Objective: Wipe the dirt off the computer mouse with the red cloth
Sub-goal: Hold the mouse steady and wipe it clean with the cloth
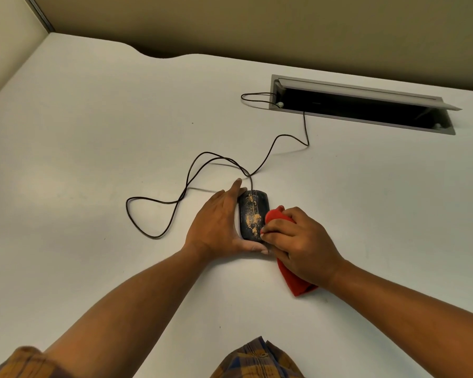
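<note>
Your left hand [216,227] cups the dusty computer mouse [253,215] at mid-desk, its long axis running fwd toward the cable; your right hand [301,246], clenched on the red cloth [273,215], sits just right of it, apparently touching its edge.

The supporting surface is a flat white desk [93,132] bounded by beige partition walls. A black computer mouse [253,216], dusted with tan dirt, lies directly on it, touching the left hand's [216,227] fingers and thumb. Its black cable [186,186] loops across the surface beyond the left hand. A red cloth [292,279] lies under the right hand [301,241], just right of the mouse. A recessed grey cable tray [361,105], lid raised, sits well beyond the right hand.
</note>
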